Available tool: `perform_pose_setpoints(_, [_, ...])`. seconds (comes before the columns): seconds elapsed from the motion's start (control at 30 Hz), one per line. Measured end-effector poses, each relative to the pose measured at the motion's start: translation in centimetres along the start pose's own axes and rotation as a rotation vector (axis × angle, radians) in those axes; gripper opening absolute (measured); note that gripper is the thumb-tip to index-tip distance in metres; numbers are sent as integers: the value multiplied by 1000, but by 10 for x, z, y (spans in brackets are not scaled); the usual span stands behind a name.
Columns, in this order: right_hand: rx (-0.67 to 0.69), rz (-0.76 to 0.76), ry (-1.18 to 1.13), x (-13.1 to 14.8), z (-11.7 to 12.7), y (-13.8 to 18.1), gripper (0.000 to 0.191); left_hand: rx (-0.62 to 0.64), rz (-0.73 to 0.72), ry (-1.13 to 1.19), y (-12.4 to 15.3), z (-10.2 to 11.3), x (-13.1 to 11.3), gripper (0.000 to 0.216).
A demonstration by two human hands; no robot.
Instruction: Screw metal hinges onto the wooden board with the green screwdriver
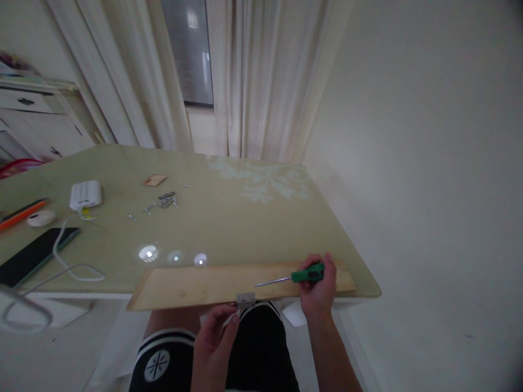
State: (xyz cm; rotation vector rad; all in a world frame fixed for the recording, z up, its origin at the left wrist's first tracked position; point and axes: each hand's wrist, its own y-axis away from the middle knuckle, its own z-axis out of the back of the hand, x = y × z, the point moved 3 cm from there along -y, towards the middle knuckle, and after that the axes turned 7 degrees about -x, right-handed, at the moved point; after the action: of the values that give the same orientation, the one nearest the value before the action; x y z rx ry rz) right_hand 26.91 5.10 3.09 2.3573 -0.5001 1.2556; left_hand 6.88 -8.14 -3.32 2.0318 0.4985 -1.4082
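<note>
A long pale wooden board (pixel 196 283) lies along the table's front edge, above my lap. At the middle of its near edge sits a small metal hinge (pixel 245 299). My left hand (pixel 216 337) is closed, thumb and index finger pinched at the hinge's left lower side; the exact contact is partly hidden. Over the board's right part, my right hand (pixel 319 283) grips a screwdriver (pixel 309 273) by its green and black handle. Its thin shaft points left, with the tip above the board, a little up and right of the hinge.
On the greenish table (pixel 229 218) lie several small metal hinges and screws (pixel 166 200) and a thin wooden piece (pixel 154 180). Farther left are a white charger (pixel 85 195) with a cable, a round white case (pixel 41 218), a phone (pixel 32 256) and an orange tool (pixel 22 215). A wall stands right.
</note>
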Motion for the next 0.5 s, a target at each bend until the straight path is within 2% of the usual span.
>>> perform_pose_setpoints(0.17, [4,-11,4,-2,2,0,58,12,130,65,-4,-2,3,47])
perform_pose_setpoints(0.33, [-17,-3,26,0,3,4,58,-72,121,124,-1,-8,2,47])
perform_pose_setpoints(0.5, [-13,5,-2,1,2,8,57,-29,159,138,-8,-9,4,54])
